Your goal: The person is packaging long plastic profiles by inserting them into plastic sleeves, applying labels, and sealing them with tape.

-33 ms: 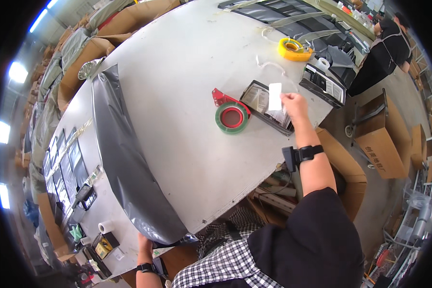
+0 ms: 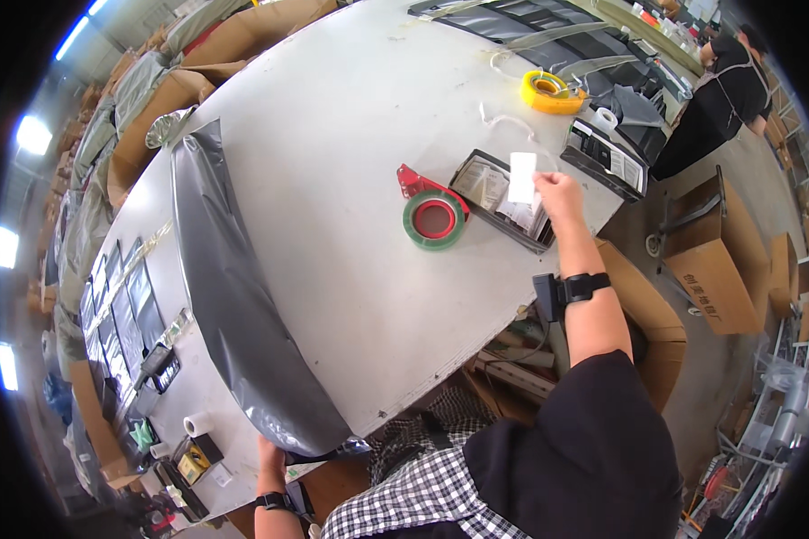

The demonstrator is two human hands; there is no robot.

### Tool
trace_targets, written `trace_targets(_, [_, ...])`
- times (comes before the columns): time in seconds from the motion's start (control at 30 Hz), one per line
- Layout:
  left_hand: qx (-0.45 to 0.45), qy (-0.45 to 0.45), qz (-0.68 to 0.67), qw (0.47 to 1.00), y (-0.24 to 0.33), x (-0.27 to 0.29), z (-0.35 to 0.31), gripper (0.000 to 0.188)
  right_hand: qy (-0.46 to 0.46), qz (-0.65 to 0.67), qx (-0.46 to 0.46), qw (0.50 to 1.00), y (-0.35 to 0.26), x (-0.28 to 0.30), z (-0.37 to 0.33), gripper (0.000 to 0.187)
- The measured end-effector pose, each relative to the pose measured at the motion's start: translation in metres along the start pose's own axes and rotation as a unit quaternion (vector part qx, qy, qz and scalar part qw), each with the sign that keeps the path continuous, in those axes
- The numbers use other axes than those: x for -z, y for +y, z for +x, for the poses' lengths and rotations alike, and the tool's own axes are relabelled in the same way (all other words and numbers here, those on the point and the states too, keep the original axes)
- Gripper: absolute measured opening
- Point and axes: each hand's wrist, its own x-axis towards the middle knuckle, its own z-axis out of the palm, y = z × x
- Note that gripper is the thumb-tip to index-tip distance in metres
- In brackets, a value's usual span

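The right hand (image 2: 560, 196) pinches a white paper slip (image 2: 522, 172), likely light, flimsy and best edge-held, while the left hand (image 2: 271, 455), its grip hidden, meets the grey plastic-wrapped bundle (image 2: 243, 292).

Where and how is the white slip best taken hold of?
Probably by the right edge of the white slip, lightly pinched from the right, as the right hand does now. It looks thin, flat and rectangular, and a grip on that edge leaves most of its face uncovered.

We see a white label (image 2: 522, 178), dark grey package (image 2: 247, 296), green tape (image 2: 410, 222), and black-and-white checked apron (image 2: 413, 490).
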Motion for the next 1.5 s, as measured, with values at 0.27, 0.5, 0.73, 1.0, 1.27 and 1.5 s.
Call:
trace_targets(0.27, [-0.003, 0.010, 0.004, 1.000, 0.001, -0.001, 0.001, 0.036, -0.032, 0.203, 0.004, 0.979, 0.006, 0.015, -0.001, 0.019])
trace_targets(0.5, [-0.021, -0.004, -0.007, 1.000, 0.001, -0.003, 0.000, 0.031, -0.011, -0.073, 0.090, 0.993, -0.017, 0.005, -0.021, 0.022])
trace_targets(0.73, [-0.041, 0.001, 0.025, 0.999, 0.000, -0.002, 0.001, 0.029, -0.136, -0.183, 0.161, 0.960, -0.024, -0.026, -0.029, 0.021])
trace_targets(1.0, [-0.042, -0.001, -0.017, 0.999, 0.003, -0.007, -0.003, 0.026, -0.113, -0.272, 0.167, 0.941, -0.034, -0.042, -0.025, 0.036])
trace_targets(1.27, [-0.018, 0.001, -0.005, 1.000, 0.004, -0.006, -0.001, 0.028, -0.110, -0.314, 0.116, 0.936, -0.046, -0.048, -0.026, 0.039])
trace_targets(1.5, [-0.010, -0.001, 0.010, 1.000, -0.003, 0.001, 0.004, 0.031, -0.113, -0.287, 0.122, 0.943, -0.040, -0.045, -0.021, 0.037])
